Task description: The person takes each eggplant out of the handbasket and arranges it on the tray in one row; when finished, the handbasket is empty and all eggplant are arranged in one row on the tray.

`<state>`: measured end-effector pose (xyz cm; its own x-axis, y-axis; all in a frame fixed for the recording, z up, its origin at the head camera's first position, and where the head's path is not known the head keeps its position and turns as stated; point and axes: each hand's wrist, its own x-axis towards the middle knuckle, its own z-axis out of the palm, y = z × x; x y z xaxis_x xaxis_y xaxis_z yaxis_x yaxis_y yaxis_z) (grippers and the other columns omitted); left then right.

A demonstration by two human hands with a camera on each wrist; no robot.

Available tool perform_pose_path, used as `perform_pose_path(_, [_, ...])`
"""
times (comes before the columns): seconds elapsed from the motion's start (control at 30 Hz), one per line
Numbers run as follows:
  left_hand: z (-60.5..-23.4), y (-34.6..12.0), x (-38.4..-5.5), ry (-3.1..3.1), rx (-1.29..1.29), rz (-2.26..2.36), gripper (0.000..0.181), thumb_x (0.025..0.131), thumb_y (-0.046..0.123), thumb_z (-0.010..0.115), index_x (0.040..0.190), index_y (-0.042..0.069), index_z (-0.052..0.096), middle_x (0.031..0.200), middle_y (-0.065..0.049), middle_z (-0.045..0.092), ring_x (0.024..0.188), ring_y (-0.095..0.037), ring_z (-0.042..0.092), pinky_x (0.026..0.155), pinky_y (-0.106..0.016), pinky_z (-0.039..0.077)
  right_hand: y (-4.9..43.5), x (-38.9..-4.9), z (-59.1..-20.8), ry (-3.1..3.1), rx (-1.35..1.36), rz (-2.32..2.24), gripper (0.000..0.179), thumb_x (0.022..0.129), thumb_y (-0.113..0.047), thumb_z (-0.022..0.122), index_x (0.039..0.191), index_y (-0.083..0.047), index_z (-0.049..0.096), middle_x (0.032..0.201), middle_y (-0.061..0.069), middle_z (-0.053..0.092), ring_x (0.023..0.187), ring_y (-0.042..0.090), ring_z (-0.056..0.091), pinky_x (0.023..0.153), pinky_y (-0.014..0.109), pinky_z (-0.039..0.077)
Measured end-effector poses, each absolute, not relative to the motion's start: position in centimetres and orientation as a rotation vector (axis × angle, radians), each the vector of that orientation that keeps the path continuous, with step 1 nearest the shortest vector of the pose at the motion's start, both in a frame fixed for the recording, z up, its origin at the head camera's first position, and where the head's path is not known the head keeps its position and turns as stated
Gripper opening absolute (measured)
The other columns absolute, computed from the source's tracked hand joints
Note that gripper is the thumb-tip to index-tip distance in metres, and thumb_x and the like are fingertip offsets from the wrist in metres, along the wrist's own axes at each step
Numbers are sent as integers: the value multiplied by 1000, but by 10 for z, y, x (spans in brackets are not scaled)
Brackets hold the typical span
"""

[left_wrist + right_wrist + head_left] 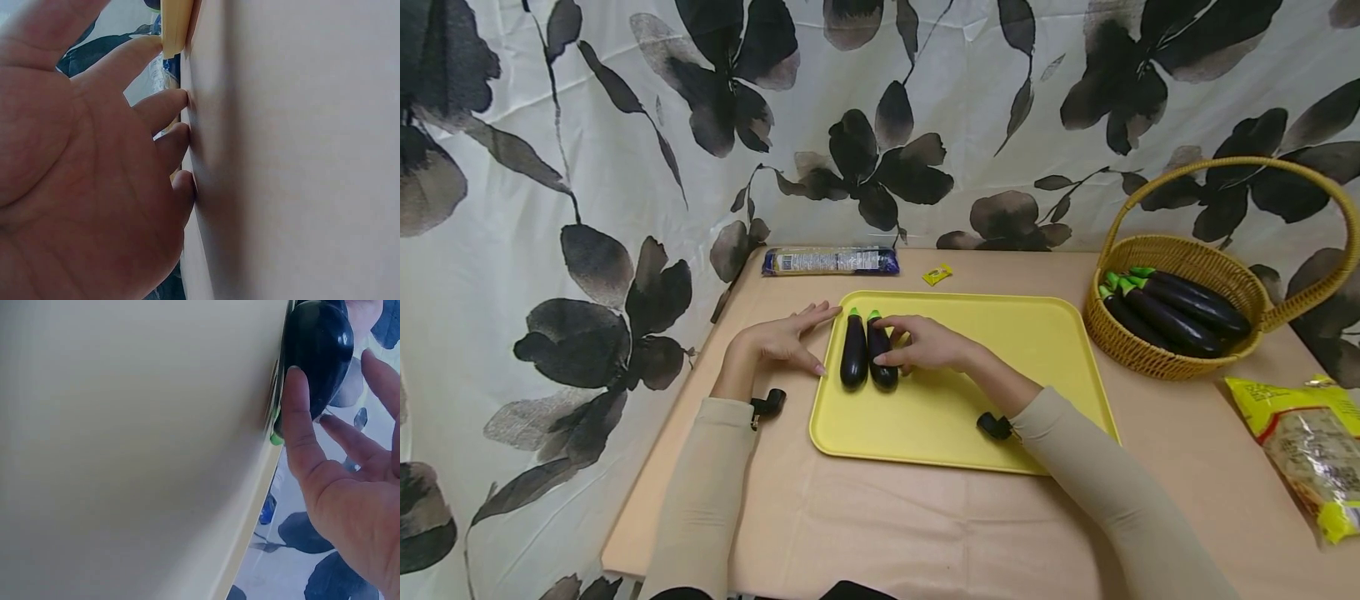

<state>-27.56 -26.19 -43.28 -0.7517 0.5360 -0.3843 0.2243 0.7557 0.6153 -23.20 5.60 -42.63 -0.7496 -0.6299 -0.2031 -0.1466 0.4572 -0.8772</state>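
Two dark, shiny eggplants lie side by side at the left end of a yellow tray (970,417), green stem ends pointing away. My left hand (786,340) is at the tray's left edge, fingers spread, beside the left eggplant (853,354). In the left wrist view its fingertips (181,100) meet the tabletop, one right at the tray rim (177,28). Over the right eggplant (882,354) is my right hand (925,343). The right wrist view shows its fingers loosely extended and apart, one overlapping the eggplant (319,350).
A wicker basket (1150,358) with several eggplants (1180,312) stands to the tray's right. Nearer on that side lies a yellow bag (1311,454). Behind the tray are a blue-ended packet (830,261) and a small yellow wrapper (937,274). A floral curtain (865,108) hangs behind.
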Motion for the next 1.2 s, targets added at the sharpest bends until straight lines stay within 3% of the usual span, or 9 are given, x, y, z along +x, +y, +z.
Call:
perform_pose_path(0.3, [-434,-263,-274,2390,592,745,125,68,51,96,167,37,20,177,1,-4,163,-28,-14,128,-63,-8,80,-227,-391,2418,-757,-1191,69,95,-39,76,155,-17,49,143,15,57,115,27,67,97,44,57])
perform_pose_path(0.47, [-434,-262,-274,2392,602,740,125,69,50,95,168,35,19,177,0,-4,163,-28,-13,128,-62,-7,107,-215,-368,2475,-812,-1268,67,96,-37,76,155,-22,49,143,9,56,118,26,66,101,49,56])
perform_pose_path(0.73, [-433,-262,-273,2405,599,722,127,68,51,96,167,36,19,177,1,-3,163,-28,-13,128,-63,-7,154,-189,-344,2620,-842,-1251,65,98,-32,75,156,-20,49,147,10,58,125,28,62,107,53,51])
perform_pose_path(1.0, [-435,-262,-275,2405,607,730,126,68,50,96,167,35,20,177,-1,-3,163,-29,-12,128,-63,-6,190,-172,-340,2728,-816,-1309,63,97,-22,75,155,-19,51,147,9,58,128,30,59,110,57,47])
perform_pose_path(1.2, [-436,-263,-276,2415,610,723,127,67,50,96,167,36,19,177,0,-3,163,-29,-12,129,-62,-6,209,-168,-342,2807,-781,-1375,60,97,-16,75,153,-19,53,149,6,57,129,30,58,107,50,46])
